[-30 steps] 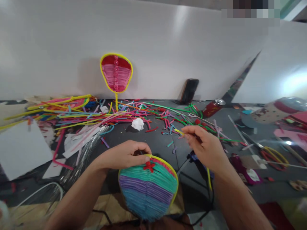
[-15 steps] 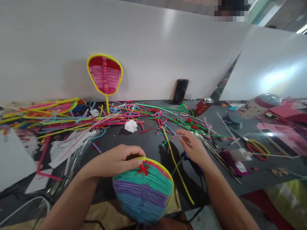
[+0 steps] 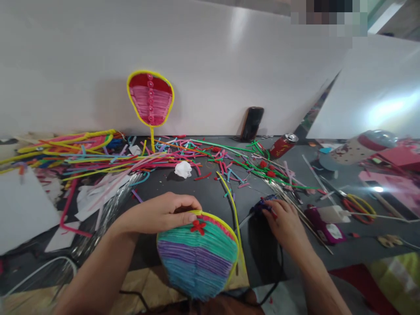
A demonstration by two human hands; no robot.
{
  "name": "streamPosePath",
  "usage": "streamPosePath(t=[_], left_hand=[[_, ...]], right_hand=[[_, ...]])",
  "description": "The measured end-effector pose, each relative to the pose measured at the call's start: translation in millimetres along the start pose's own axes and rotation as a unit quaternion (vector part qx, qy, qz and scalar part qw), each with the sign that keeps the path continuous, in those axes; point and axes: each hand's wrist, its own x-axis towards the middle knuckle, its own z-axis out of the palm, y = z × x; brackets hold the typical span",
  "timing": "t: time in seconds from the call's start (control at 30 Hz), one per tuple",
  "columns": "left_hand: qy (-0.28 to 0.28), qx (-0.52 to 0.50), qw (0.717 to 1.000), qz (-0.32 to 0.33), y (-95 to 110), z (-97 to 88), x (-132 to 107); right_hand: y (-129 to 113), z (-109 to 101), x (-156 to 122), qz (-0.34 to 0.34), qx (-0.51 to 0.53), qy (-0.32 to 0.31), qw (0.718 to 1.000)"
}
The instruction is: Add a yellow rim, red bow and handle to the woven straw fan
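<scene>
While a white sheet (image 3: pixel 24 212) lies on the worktop (image 3: pixel 210 199) well to the left of the left grip (image 3: pixel 172 212), a heap of coloured fuzzy stems (image 3: pixel 98 159) spreads beyond that grip, up and to its left. Rising behind the heap, a pink-and-red paddle (image 3: pixel 151 98) with a yellow rim stands upright. The left grip pinches the top edge of a striped fan (image 3: pixel 198 258), thumb on its face beside a red bow; the fan hangs just below, green over purple over blue. A crumpled white wad (image 3: pixel 183 169) sits just beyond the left grip. Between the two grips, a yellow stem (image 3: pixel 232 203) runs alongside the fan's right side. The right grip (image 3: pixel 285 223) has its fingertips at a dark-blue tool (image 3: pixel 262 204); I cannot tell whether they close on it. Past the right grip, a red can (image 3: pixel 284 145) leans, its lettering too small to read. Just right of that grip is a purple packet (image 3: pixel 323 225) whose white label is too blurred to read; orange-and-yellow-handled scissors (image 3: pixel 359 206) lie farther right.
</scene>
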Motion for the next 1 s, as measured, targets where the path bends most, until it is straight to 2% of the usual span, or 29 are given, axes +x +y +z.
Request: streamPosePath(t=[0.03,0.1,0.23,0.33,0.43,0.53,0.67,0.83,0.9,1.0], left_hand=[[0.001,-0.001,1.000,0.004,-0.5,0.2,0.1],[0.000,-0.002,1.000,0.010,-2.0,1.1,0.5],[0.004,0.004,1.000,0.020,-2.3,4.0,1.2],[0.015,-0.009,1.000,0.023,0.4,7.1,0.7],[0.015,-0.099,0.995,0.006,1.6,11.0,1.0],[0.021,-0.189,0.982,-0.013,0.3,14.1,2.5],[0.038,-0.233,0.972,-0.015,-2.3,15.1,3.8],[0.040,-0.239,0.970,-0.002,-3.6,14.2,3.6],[0.042,-0.217,0.975,0.001,-3.2,14.2,4.1],[0.046,-0.169,0.985,0.005,-2.1,14.6,5.5]], right_hand=[[-9.4,-2.3,8.1,-0.004,0.005,-0.012,1.000],[-30.6,-2.1,27.5,-0.011,0.015,-0.084,0.996],[-66.3,17.0,69.1,-0.011,0.019,-0.123,0.992],[-77.9,32.2,89.2,0.018,0.020,-0.141,0.990],[-78.6,34.4,93.8,0.040,0.040,-0.140,0.989],[-73.9,22.8,89.6,0.048,0.086,-0.124,0.987],[-66.1,-4.9,83.9,0.038,0.187,-0.107,0.976],[-52.1,-41.9,76.3,0.087,0.379,-0.001,0.921],[-45.8,-53.1,71.9,0.082,0.381,0.027,0.920],[-42.9,-63.7,66.7,0.019,0.334,0.018,0.942]])
